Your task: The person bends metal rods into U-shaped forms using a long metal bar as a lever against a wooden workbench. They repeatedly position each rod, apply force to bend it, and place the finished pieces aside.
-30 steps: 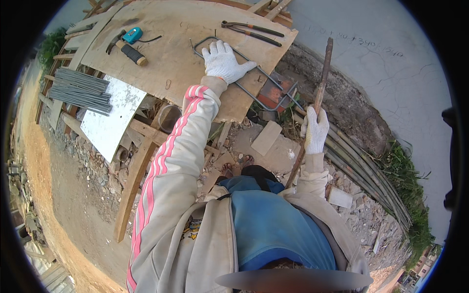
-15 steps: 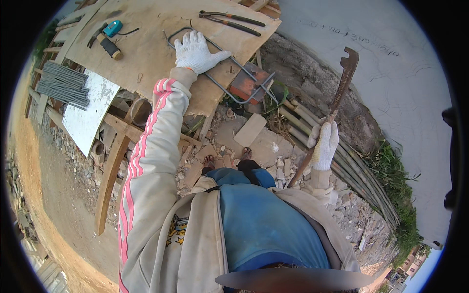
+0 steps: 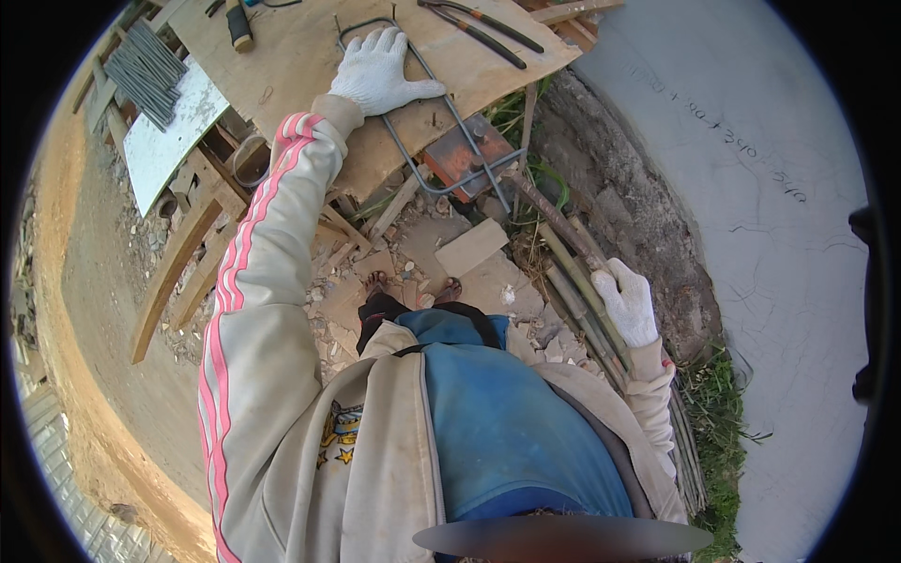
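The bent steel frame (image 3: 460,120) is lying partly on the desk (image 3: 293,58), its long axis running from upper left to lower right, its lower end pointing beyond the edge. The left hand (image 3: 377,77) is resting upon it, quite open, thumb spread. The right hand (image 3: 629,302) is gripping the rusty bar (image 3: 563,223), which is pointing up-left, towards the frame's lower end.

Rusty bar (image 3: 561,220) lowered — now beside bent rod (image 3: 461,116).
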Motion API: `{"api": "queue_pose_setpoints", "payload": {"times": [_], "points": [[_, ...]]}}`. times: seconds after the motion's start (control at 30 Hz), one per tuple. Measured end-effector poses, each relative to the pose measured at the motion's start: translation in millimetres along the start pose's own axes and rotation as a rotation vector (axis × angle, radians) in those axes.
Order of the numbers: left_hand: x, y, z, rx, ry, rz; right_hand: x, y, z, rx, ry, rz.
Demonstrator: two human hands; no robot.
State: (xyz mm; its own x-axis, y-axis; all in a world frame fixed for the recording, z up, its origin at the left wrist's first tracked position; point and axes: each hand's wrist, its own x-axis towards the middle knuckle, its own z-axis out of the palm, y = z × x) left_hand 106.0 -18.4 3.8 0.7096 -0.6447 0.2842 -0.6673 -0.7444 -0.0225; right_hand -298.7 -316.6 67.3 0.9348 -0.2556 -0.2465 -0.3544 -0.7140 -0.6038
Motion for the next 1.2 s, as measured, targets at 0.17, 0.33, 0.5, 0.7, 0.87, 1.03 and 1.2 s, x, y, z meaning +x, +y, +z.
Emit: {"api": "queue_pose_setpoints", "payload": {"times": [0.17, 0.33, 0.5, 0.7, 0.87, 1.03, 1.2], "points": [[-3.9, 5.2, -4.1, -0.04, 0.035, -0.033, 35.6, 6.6, -24.4, -0.128, -0.149, -0.103], [-6.1, 7.1, -0.5, -0.041, 0.065, -0.066, 68.4, 14.4, -38.0, -0.191, -0.256, -0.154], [-4.7, 7.7, -0.2, -0.04, 0.046, -0.089, 97.2, 16.4, -48.6, -0.192, -0.299, -0.244], [-8.3, 9.3, -17.2, -0.299, -0.076, -0.154, 116.8, 13.4, -63.1, -0.328, -0.335, -0.287], [-9.0, 12.2, -25.2, -0.277, -0.064, -0.148, 118.4, 15.5, -60.9, -0.313, -0.332, -0.314], [-7.1, 9.6, -20.6, -0.276, -0.055, -0.132, 115.7, 18.9, -55.1, -0.275, -0.309, -0.315], [-5.6, 8.6, -8.3, -0.073, 0.052, -0.075, 108.3, 21.6, -50.2, -0.303, -0.27, -0.283]]}}
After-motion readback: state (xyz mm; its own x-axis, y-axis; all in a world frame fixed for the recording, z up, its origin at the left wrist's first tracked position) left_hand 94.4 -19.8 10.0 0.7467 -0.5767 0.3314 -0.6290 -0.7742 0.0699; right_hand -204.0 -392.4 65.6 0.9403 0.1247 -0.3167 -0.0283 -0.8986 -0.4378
